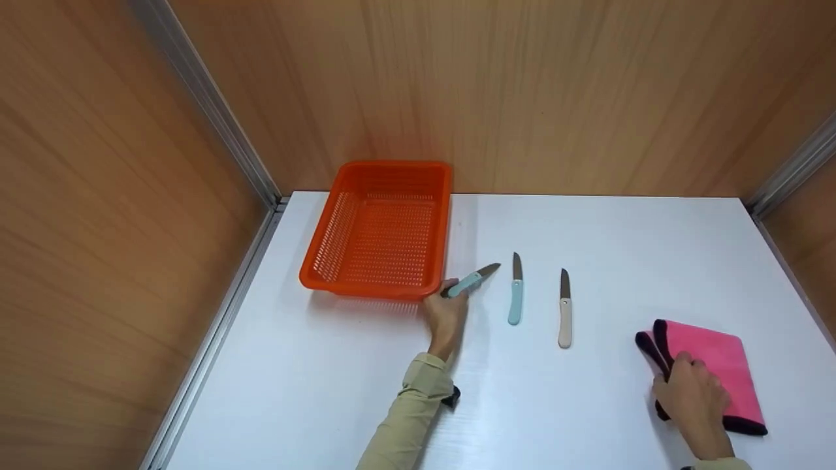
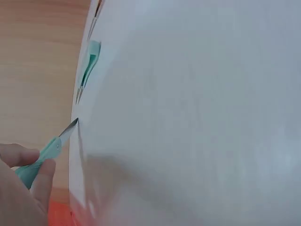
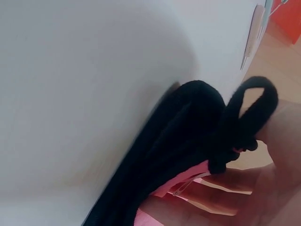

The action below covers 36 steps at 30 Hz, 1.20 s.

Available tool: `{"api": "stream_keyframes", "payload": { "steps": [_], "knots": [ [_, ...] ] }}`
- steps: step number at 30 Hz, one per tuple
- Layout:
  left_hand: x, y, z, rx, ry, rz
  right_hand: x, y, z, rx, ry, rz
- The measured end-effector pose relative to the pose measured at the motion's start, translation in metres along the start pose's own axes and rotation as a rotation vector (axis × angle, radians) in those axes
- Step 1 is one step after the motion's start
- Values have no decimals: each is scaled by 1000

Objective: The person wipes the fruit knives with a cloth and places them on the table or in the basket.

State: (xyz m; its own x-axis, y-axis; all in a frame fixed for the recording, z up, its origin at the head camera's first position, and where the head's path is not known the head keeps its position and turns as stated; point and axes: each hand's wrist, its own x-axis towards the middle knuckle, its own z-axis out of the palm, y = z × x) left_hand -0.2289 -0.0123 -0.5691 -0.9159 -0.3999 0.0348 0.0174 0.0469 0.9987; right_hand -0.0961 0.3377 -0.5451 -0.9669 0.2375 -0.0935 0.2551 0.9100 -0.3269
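Note:
In the head view my left hand (image 1: pixel 446 318) is at the near right corner of the orange basket (image 1: pixel 313 284). It pinches a paring knife (image 1: pixel 465 284) by its light teal handle, the blade pointing away to the right. The left wrist view shows finger and thumb on that handle (image 2: pixel 50 149). At the right, my right hand (image 1: pixel 693 398) grips the folded pink cloth (image 1: pixel 708 349) with black edging. Close up, the right wrist view shows the cloth's black edge (image 3: pixel 188 115) and a black loop (image 3: pixel 270 101), with fingers curled at the pink part.
Two more paring knives lie on the white table (image 1: pixel 607 248): one with a teal handle (image 1: pixel 516 302), one with a beige handle (image 1: pixel 565 323). Wood-grain panels (image 1: pixel 522 98) stand behind and at both sides. The perforated basket is near the back panel.

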Motion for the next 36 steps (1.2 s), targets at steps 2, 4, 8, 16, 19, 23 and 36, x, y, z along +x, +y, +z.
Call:
{"api": "stream_keyframes", "payload": {
  "steps": [2, 4, 8, 16, 19, 23, 36],
  "knots": [
    [-1, -1, 0, -38, 22, -20, 0, 0, -1, 0, -10, 5],
    [-1, -1, -1, -63, 45, -44, 1, -1, -2, -1, -20, 13],
    [-5, 0, -4, -73, 55, -123, 2, 1, -4, 14, -31, 20],
    [-12, 1, -11, -78, 19, -210, 8, 4, -11, 44, -59, 124],
    [-14, 1, -14, -119, 16, -180, 9, 8, -13, 59, -56, 131],
    [-17, 2, -17, -166, -5, -150, 11, 12, -16, 87, -77, 184],
    [-28, 7, -31, -204, -32, -137, 8, 23, -24, 208, -94, 218]
  ]
}}
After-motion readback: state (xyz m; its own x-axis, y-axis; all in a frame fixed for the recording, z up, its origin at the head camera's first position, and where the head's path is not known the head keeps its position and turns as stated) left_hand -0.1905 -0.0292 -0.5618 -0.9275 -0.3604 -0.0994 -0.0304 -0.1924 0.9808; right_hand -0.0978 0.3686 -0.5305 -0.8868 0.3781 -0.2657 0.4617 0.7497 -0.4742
